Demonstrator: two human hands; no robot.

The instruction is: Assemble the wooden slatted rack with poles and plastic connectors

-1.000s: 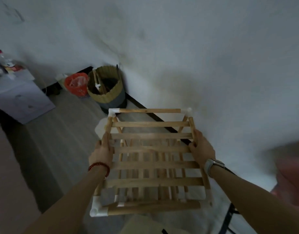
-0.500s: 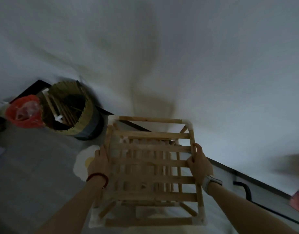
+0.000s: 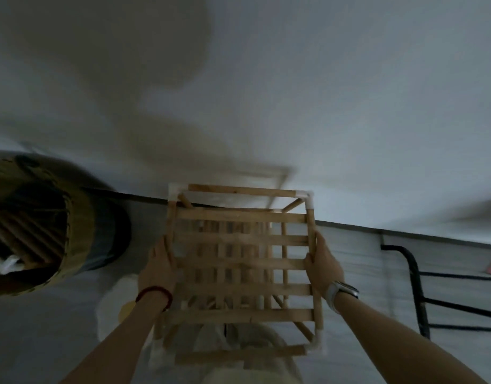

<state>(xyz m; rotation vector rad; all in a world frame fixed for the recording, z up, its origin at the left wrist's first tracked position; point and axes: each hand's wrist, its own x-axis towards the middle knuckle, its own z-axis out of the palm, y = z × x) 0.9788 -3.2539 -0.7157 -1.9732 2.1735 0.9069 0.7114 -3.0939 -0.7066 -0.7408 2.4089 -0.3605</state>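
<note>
1. Since the earlier frames, the view has swung toward the wall: the woven basket (image 3: 39, 225) now fills the left edge of the frame, and the red bin seen earlier is out of view. Both hands keep the same side rails they held before.
2. Wooden slatted rack (image 3: 241, 261) sits at lower centre of the frame, held above the floor, close to the pale wall (image 3: 322, 92).
3. Orientation: slatted top faces the camera. Slats run left to right across the frame; side rails run from the bottom of the frame up toward the wall. Whether either direction is the longer one cannot be told from this angle.
4. White plastic connectors show at the corners: far left (image 3: 174, 191), far right (image 3: 305, 198), near right (image 3: 316, 346). A round pole (image 3: 240, 190) joins the two far ones. Lower slats and diagonal poles show through the gaps, blurred.
5. Left hand (image 3: 158, 268): fingers wrapped on the left side rail, mid-length. Red bracelet (image 3: 154, 296) on that wrist.
6. Right hand (image 3: 323, 264): fingers curled round the right side rail, mid-length, thumb on top. Wristwatch (image 3: 342, 293) on that wrist.
7. Surroundings: dark baseboard where wall meets floor; black metal frame (image 3: 416, 286) at right edge; pale mat with a yellow spot (image 3: 119, 309) under the left forearm. Frame is motion-blurred and dim.
</note>
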